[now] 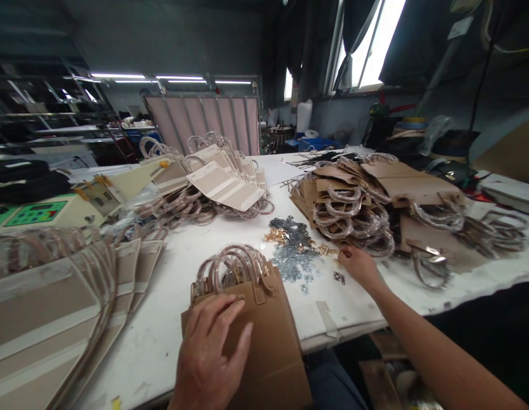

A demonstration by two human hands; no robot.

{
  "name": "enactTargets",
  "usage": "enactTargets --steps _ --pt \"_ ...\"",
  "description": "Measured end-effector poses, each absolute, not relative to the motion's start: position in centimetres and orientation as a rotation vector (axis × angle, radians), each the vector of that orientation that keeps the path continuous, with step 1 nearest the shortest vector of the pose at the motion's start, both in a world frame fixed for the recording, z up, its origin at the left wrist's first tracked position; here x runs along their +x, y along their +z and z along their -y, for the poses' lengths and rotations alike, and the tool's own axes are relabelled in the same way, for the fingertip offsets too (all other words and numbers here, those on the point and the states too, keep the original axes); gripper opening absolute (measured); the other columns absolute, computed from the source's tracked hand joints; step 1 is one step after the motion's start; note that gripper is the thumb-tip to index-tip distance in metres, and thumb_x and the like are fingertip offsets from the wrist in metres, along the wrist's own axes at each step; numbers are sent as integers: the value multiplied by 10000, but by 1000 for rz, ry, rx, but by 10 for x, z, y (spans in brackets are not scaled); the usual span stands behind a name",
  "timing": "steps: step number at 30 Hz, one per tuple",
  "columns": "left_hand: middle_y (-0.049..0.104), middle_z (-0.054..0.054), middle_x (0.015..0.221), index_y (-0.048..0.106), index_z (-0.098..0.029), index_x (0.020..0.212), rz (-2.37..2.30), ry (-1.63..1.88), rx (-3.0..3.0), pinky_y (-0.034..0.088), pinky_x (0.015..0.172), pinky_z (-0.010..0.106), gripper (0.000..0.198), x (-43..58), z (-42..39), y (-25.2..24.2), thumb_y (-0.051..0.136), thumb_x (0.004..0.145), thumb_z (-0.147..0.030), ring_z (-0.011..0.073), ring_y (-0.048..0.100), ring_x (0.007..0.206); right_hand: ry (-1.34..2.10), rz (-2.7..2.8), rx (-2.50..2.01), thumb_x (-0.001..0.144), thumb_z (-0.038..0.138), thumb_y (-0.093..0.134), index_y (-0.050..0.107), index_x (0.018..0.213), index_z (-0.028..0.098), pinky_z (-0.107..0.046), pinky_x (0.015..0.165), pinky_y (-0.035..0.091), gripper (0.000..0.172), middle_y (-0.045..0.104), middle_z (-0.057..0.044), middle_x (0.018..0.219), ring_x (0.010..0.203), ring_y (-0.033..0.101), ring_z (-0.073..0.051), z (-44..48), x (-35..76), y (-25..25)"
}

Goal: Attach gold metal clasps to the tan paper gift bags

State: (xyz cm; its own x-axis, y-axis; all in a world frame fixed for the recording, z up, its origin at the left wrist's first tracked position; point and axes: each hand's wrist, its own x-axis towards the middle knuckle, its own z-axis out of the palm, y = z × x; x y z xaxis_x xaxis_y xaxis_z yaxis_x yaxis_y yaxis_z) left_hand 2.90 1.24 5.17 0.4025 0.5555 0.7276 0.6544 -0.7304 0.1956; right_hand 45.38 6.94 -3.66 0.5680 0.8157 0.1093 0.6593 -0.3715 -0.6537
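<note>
My left hand point(213, 347) lies over the top of a stack of brown bag panels point(270, 347), fingers stretched and thumb apart. A small gold fitting point(240, 296) shows at its fingertips, on the top panel. Plastic-wrapped handles point(230, 262) stand up along the stack's far edge. To the right, my right hand point(356, 263) is pinched closed at the table among small gold metal pieces point(326, 249); what its fingertips grip is too small to make out. A heap of flat silvery metal plates point(292, 256) lies just left of it, with more gold pieces point(276, 235) on top.
Brown panels with wrapped handles point(345, 199) are piled at the back right. Beige-lined panels point(225, 185) form a pile at the back, and more beige panels point(46, 319) fan out at the left. A machine with a green panel point(36, 212) stands far left. The white table's front edge point(345, 330) is close.
</note>
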Motion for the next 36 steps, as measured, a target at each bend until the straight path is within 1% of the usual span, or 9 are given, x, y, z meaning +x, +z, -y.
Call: enactTargets --steps 5,9,14,18,21,24,29,33,36 --pt "650 110 1236 623 -201 1235 1143 -1113 -2604 494 1064 506 351 37 -29 56 699 895 -164 291 572 1210 686 1164 -1748 899 452 611 691 998 192 -326 749 564 289 766 -86 931 890 732 -249 -26 393 -24" --pt "653 100 1274 634 -200 1239 1201 -929 -2697 482 1083 504 337 44 -41 64 680 906 -212 294 557 1231 988 1098 -1243 848 443 769 705 919 206 -332 832 552 256 739 -88 1064 1011 688 -252 9 306 -7" --pt "605 84 1428 591 -200 1352 1097 -670 -2808 436 1123 492 413 51 -52 78 630 943 -241 297 506 1306 750 1462 -1274 894 307 684 707 818 227 -294 704 481 113 661 -29 855 782 613 -184 25 244 8" --pt "560 56 1517 589 -220 1377 864 -423 -2898 433 1080 458 382 58 -63 92 546 998 -244 280 524 1279 582 1638 -1471 904 312 656 703 867 250 -304 661 461 86 653 -4 770 685 599 -183 23 251 8" --pt "705 78 1268 703 -205 1166 751 -305 -2944 446 998 415 227 65 -75 100 551 1003 -247 258 587 1124 529 1704 -1531 903 341 677 715 914 274 -308 646 459 78 673 5 750 659 607 -192 26 253 11" --pt "737 64 976 741 -220 938 673 -254 -2977 440 878 405 143 72 -85 105 605 975 -249 253 590 971 637 1631 -1398 927 345 678 710 870 273 -301 680 483 97 702 2 803 713 640 -196 29 234 14" --pt "719 87 839 718 -201 769 578 -145 -2929 395 763 417 170 86 -91 112 646 921 -231 289 569 964 759 1354 -1142 943 346 663 689 844 244 -326 792 524 144 715 -20 869 839 666 -222 21 195 1" --pt "705 109 760 707 -174 778 524 -85 -2905 414 800 432 42 102 -85 121 727 807 -197 318 593 989 796 1237 -1080 931 373 676 687 841 244 -350 788 540 158 723 -39 911 872 661 -241 10 188 -8" --pt "722 120 815 743 -164 905 673 -108 -2946 453 883 448 93 110 -79 127 705 841 -220 318 645 975 778 1203 -1101 939 417 660 721 884 252 -357 726 558 184 726 -47 858 833 672 -251 7 188 -14"
